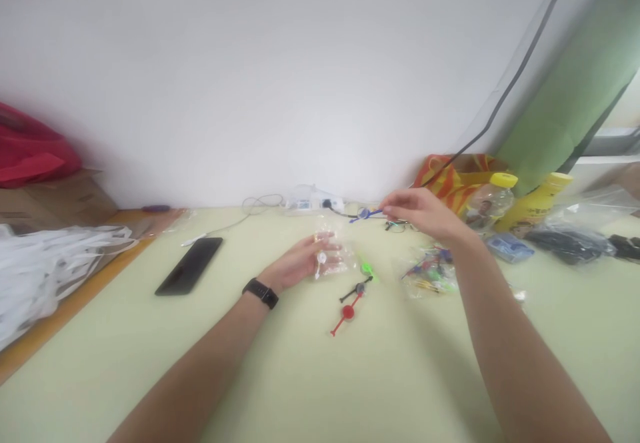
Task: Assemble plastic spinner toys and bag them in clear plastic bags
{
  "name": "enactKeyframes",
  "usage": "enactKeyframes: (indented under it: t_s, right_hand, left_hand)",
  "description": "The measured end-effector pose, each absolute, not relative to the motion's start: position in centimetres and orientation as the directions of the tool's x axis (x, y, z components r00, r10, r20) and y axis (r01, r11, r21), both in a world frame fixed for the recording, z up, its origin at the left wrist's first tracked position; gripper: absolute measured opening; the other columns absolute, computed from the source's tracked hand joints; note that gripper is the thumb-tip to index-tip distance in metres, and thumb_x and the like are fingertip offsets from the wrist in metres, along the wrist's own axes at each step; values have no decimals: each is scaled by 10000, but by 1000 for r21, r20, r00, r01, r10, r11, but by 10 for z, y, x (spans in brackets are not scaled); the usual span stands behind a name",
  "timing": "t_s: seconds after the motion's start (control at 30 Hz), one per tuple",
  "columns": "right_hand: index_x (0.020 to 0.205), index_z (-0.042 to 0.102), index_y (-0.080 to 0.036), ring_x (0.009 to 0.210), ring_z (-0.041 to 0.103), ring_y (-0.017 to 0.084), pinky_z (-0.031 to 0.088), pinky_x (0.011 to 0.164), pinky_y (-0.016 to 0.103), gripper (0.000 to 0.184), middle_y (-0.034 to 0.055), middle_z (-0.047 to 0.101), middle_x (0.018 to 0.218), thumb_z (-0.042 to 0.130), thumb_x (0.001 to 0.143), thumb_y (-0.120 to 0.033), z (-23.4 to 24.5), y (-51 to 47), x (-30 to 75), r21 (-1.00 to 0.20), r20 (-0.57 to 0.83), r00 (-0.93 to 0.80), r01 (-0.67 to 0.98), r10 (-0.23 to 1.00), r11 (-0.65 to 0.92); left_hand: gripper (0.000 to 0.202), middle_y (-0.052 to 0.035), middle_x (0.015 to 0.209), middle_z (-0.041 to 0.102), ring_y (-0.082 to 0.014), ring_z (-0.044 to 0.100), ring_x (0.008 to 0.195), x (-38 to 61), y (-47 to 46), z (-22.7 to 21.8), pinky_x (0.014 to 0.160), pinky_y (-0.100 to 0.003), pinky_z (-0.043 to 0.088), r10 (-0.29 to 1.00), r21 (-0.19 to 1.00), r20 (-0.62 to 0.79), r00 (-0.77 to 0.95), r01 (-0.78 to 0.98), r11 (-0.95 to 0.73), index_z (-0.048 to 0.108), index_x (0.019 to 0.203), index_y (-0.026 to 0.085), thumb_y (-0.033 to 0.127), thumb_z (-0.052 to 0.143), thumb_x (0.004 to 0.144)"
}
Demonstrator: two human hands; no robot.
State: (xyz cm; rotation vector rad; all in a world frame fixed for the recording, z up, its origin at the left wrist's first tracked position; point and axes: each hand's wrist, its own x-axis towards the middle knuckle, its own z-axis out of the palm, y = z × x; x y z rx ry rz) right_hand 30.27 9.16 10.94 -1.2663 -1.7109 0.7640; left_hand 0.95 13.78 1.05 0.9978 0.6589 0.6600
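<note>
My right hand [417, 211] pinches one end of a thin blue plastic piece [364, 214] with a round middle, held above the table. My left hand [305, 261] holds a small clear plastic bag [337, 266]; its fingers show through the film. Inside that bag is a white piece [321, 256] with a round head. Just right of the bag a bright green piece [367, 269], a black piece [360, 289] and a red piece [348, 312] of like shape lie in a row on the table.
A clear bag of mixed coloured pieces [430, 271] lies under my right forearm. A black phone [190, 267] is at left, near white straps [55, 269]. A power strip [313, 201] sits by the wall. Yellow-capped bottles [493, 199] and an orange-yellow bag [440, 173] stand at right.
</note>
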Motion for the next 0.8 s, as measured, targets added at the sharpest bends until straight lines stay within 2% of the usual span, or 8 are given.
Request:
enactKeyframes:
  t_s: [0.13,0.23,0.43,0.53,0.8]
  right_hand:
    - [960,731,-176,727,674,181,560,714,321,232,59,721,832,753,807,-349,104,102,300,-841,432,85,399,898,366]
    - [916,726,-167,698,681,176,573,703,323,214,70,735,846,745,803,-347,97,111,292,-839,476,157,374,865,394]
    - [888,752,-178,826,718,222,576,762,335,192,78,771,904,709,826,-354,90,116,274,-775,510,86,478,856,414]
    - [879,757,-174,815,714,220,567,769,338,181,78,775,897,704,826,-338,89,115,270,-770,511,76,484,856,417]
    - [882,756,-174,816,704,212,558,769,329,185,69,768,880,711,803,-336,88,117,269,-795,558,203,407,804,450]
  left_hand:
    - [603,-184,1392,621,-287,723,1097,12,131,8,991,-428,542,668,922,-148,729,-142,360,560,1387,204,237,818,843]
    - [661,-193,1389,627,-298,720,1110,13,128,8,940,-393,556,644,930,-155,749,-110,351,540,1417,211,220,833,825]
    - [679,-185,1340,662,-311,713,1128,17,124,11,948,-421,561,623,935,-160,766,-86,345,563,1403,211,210,858,792]
    - [682,-182,1311,678,-303,721,1110,19,123,12,953,-416,555,642,947,-147,752,-80,311,572,1393,205,212,868,779]
    - [738,-196,1318,672,-325,705,1142,22,121,12,1021,-469,511,620,970,-135,773,-24,241,558,1404,195,239,892,747]
